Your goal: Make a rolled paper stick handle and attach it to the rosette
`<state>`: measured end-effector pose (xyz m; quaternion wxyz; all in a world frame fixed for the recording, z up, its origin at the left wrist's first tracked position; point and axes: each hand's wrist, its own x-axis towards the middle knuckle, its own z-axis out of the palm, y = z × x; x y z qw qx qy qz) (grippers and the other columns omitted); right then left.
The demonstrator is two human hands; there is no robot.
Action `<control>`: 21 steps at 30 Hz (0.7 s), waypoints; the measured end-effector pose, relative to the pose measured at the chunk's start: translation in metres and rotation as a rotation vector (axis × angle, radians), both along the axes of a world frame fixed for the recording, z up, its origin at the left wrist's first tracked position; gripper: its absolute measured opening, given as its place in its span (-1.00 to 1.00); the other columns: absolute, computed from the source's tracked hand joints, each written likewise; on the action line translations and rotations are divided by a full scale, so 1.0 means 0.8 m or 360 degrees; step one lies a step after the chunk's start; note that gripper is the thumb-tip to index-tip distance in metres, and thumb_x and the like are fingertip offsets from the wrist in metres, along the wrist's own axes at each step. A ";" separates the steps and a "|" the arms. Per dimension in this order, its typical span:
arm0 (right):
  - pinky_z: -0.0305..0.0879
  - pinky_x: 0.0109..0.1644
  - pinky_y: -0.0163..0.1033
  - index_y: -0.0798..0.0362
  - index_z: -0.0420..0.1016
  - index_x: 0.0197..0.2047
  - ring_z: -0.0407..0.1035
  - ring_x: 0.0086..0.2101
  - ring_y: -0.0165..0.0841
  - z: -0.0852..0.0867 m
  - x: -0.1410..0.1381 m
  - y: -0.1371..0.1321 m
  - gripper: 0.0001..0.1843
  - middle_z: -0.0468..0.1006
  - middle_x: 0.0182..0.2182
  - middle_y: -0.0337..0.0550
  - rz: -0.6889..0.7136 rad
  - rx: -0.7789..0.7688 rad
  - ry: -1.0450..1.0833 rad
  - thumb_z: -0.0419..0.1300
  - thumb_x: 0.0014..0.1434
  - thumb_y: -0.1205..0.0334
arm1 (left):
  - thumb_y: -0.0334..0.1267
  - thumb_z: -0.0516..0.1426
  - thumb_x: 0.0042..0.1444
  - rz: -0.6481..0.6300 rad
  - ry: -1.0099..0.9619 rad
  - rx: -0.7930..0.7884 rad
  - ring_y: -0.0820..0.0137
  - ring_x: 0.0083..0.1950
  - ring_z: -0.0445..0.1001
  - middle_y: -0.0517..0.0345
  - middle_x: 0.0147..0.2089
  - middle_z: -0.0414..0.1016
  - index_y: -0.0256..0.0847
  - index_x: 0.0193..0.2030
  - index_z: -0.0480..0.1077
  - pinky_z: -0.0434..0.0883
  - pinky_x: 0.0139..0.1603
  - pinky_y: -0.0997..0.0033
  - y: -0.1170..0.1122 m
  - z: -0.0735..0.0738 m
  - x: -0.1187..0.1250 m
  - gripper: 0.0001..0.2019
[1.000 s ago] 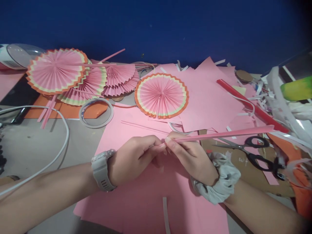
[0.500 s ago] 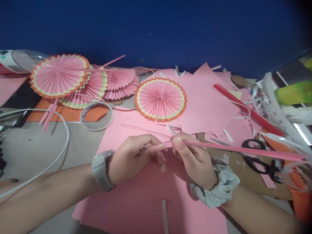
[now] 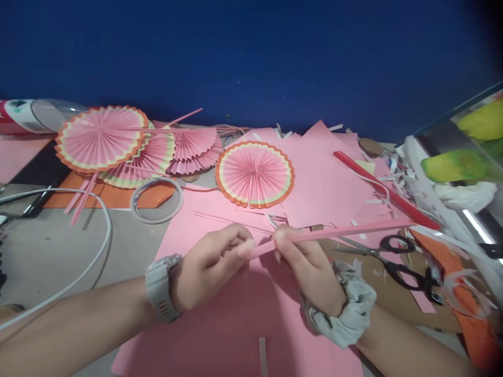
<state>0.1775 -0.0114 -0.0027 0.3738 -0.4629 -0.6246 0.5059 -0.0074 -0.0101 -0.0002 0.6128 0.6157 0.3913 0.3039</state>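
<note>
A long narrow pink paper strip (image 3: 346, 230) stretches from between my hands toward the right. My left hand (image 3: 216, 264), with a grey watch on its wrist, pinches the strip's left end. My right hand (image 3: 306, 267), wearing a pale scrunchie, grips the strip a little farther along between thumb and fingers. Beneath both hands lies a large sheet of pink paper (image 3: 228, 324). Just beyond them is a round pleated paper fan (image 3: 254, 175) in pink with cream and orange rims. Thin pink strips (image 3: 231, 220) rest on the sheet behind my left hand.
At the back left, more pleated fans (image 3: 100, 139) overlap near a tape roll (image 3: 157, 200). Black-handled scissors (image 3: 404, 275) lie on cardboard at the right. A red strip (image 3: 387, 188) and paper scraps sit behind them. A white cable (image 3: 108, 225) curves at the left.
My left hand has moved slightly left and down along with the strip's end, opening a wider gap between my hands. The strip's far end now tilts upward. The camera view has shifted slightly.
</note>
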 end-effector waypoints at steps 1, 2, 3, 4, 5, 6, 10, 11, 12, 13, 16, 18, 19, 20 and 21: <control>0.02 -0.47 -0.34 0.05 0.15 -0.55 0.03 -0.58 -0.51 0.000 0.000 0.000 -0.61 0.12 -0.60 -0.35 0.0084 -0.0015 0.0009 -0.08 0.32 0.17 | -0.08 -0.08 0.28 -0.0057 0.0037 -0.0019 0.52 -0.49 0.33 0.23 -0.52 0.36 -0.26 -0.31 0.28 0.29 -0.41 0.54 0.000 0.000 0.001 -0.70; 0.03 -0.47 -0.34 0.05 0.17 -0.53 0.05 -0.57 -0.51 -0.001 0.000 0.000 -0.62 0.14 -0.59 -0.34 0.0176 -0.0036 0.0021 -0.08 0.31 0.15 | -0.08 -0.05 0.26 -0.0097 0.0063 -0.0062 0.53 -0.53 0.31 0.24 -0.55 0.34 -0.26 -0.35 0.28 0.28 -0.46 0.56 -0.001 0.001 0.003 -0.69; 0.02 -0.47 -0.34 0.05 0.17 -0.51 0.06 -0.56 -0.50 -0.002 0.000 0.000 -0.64 0.15 -0.58 -0.33 0.0267 -0.0068 0.0027 -0.07 0.30 0.14 | -0.08 -0.04 0.25 -0.0126 0.0072 -0.0110 0.55 -0.57 0.30 0.26 -0.60 0.31 -0.26 -0.40 0.27 0.26 -0.50 0.58 -0.002 0.001 0.004 -0.68; 0.01 -0.48 -0.34 0.05 0.17 -0.50 0.05 -0.56 -0.50 -0.004 0.000 -0.001 -0.66 0.14 -0.58 -0.34 0.0343 -0.0110 0.0017 -0.04 0.29 0.12 | -0.09 -0.04 0.25 -0.0139 0.0076 -0.0154 0.56 -0.60 0.29 0.27 -0.63 0.30 -0.25 -0.43 0.25 0.26 -0.52 0.59 -0.002 0.000 0.005 -0.68; -0.01 -0.50 -0.34 0.05 0.16 -0.50 0.04 -0.56 -0.50 -0.006 0.000 -0.001 -0.67 0.12 -0.58 -0.35 0.0400 -0.0147 -0.0010 0.00 0.27 0.10 | -0.10 -0.04 0.25 -0.0157 0.0066 -0.0182 0.57 -0.61 0.29 0.28 -0.63 0.30 -0.25 -0.44 0.24 0.25 -0.53 0.60 -0.003 0.000 0.006 -0.68; -0.04 -0.52 -0.35 0.04 0.15 -0.50 0.03 -0.56 -0.50 -0.007 -0.001 -0.002 -0.67 0.10 -0.59 -0.36 0.0433 -0.0168 -0.0056 0.03 0.24 0.09 | -0.11 -0.04 0.26 -0.0175 0.0075 -0.0190 0.57 -0.61 0.31 0.28 -0.63 0.31 -0.25 -0.43 0.25 0.26 -0.53 0.61 -0.003 -0.001 0.005 -0.69; -0.05 -0.50 -0.34 0.05 0.10 -0.53 0.03 -0.55 -0.50 -0.009 -0.005 -0.003 -0.64 0.08 -0.59 -0.35 0.0403 -0.0136 -0.0186 0.01 0.26 0.11 | -0.12 -0.06 0.27 -0.0215 0.0212 -0.0185 0.59 -0.62 0.28 0.32 -0.64 0.29 -0.24 -0.36 0.27 0.23 -0.54 0.64 -0.003 -0.005 0.003 -0.72; -0.04 -0.49 -0.34 0.05 0.10 -0.54 0.04 -0.54 -0.50 -0.008 -0.005 -0.003 -0.63 0.08 -0.59 -0.35 0.0397 -0.0147 -0.0155 -0.01 0.27 0.11 | -0.12 -0.07 0.27 -0.0217 0.0226 -0.0205 0.60 -0.64 0.24 0.35 -0.66 0.24 -0.24 -0.35 0.26 0.20 -0.57 0.65 -0.003 -0.005 0.003 -0.73; -0.03 -0.49 -0.34 0.05 0.09 -0.54 0.04 -0.54 -0.50 -0.007 -0.005 -0.002 -0.63 0.08 -0.59 -0.35 0.0368 -0.0174 -0.0095 -0.02 0.27 0.11 | -0.12 -0.07 0.27 -0.0209 0.0234 -0.0223 0.61 -0.66 0.19 0.38 -0.67 0.20 -0.23 -0.36 0.25 0.16 -0.59 0.66 -0.003 -0.006 0.003 -0.73; -0.03 -0.49 -0.34 0.04 0.08 -0.55 0.02 -0.55 -0.50 -0.005 -0.005 0.000 -0.62 0.07 -0.59 -0.35 0.0288 -0.0207 0.0000 -0.03 0.27 0.11 | -0.12 -0.07 0.27 -0.0190 0.0244 -0.0229 0.62 -0.66 0.16 0.39 -0.67 0.16 -0.22 -0.37 0.22 0.13 -0.61 0.66 -0.004 -0.007 0.002 -0.74; -0.05 -0.52 -0.34 0.02 0.02 -0.55 -0.08 -0.59 -0.50 -0.003 0.001 0.007 -0.61 -0.02 -0.62 -0.38 -0.0086 -0.0276 0.0349 -0.08 0.30 0.11 | -0.14 -0.04 0.26 -0.0169 0.0275 -0.0194 0.60 -0.63 0.10 0.40 -0.66 0.12 -0.21 -0.41 0.16 0.09 -0.61 0.65 -0.005 -0.008 0.001 -0.75; -0.05 -0.53 -0.34 0.02 0.00 -0.55 -0.11 -0.61 -0.50 -0.001 0.004 0.009 -0.61 -0.06 -0.63 -0.39 -0.0163 -0.0262 0.0445 -0.10 0.31 0.10 | -0.13 -0.06 0.27 -0.0166 0.0230 -0.0187 0.59 -0.62 0.09 0.38 -0.64 0.11 -0.20 -0.42 0.14 0.09 -0.59 0.62 -0.003 -0.006 -0.001 -0.73; -0.04 -0.52 -0.34 0.02 0.01 -0.55 -0.09 -0.60 -0.50 0.000 0.004 0.009 -0.60 -0.04 -0.63 -0.39 -0.0096 -0.0233 0.0405 -0.09 0.30 0.10 | -0.11 -0.09 0.28 -0.0168 0.0183 -0.0185 0.58 -0.61 0.09 0.37 -0.63 0.12 -0.21 -0.43 0.13 0.11 -0.57 0.60 -0.002 -0.004 -0.002 -0.70; -0.03 -0.51 -0.34 0.03 0.04 -0.56 -0.06 -0.59 -0.50 0.001 0.004 0.009 -0.61 0.00 -0.63 -0.38 0.0013 -0.0206 0.0323 -0.07 0.29 0.11 | -0.08 -0.12 0.28 -0.0168 0.0138 -0.0169 0.57 -0.59 0.10 0.34 -0.60 0.13 -0.21 -0.43 0.14 0.13 -0.54 0.58 -0.001 -0.002 -0.002 -0.68; -0.02 -0.50 -0.34 0.04 0.08 -0.56 -0.02 -0.58 -0.50 0.002 0.003 0.007 -0.61 0.03 -0.62 -0.36 0.0128 -0.0171 0.0231 -0.03 0.27 0.12 | -0.05 -0.12 0.27 -0.0187 0.0118 -0.0141 0.55 -0.55 0.12 0.31 -0.57 0.15 -0.22 -0.42 0.15 0.15 -0.51 0.56 0.001 0.000 -0.002 -0.67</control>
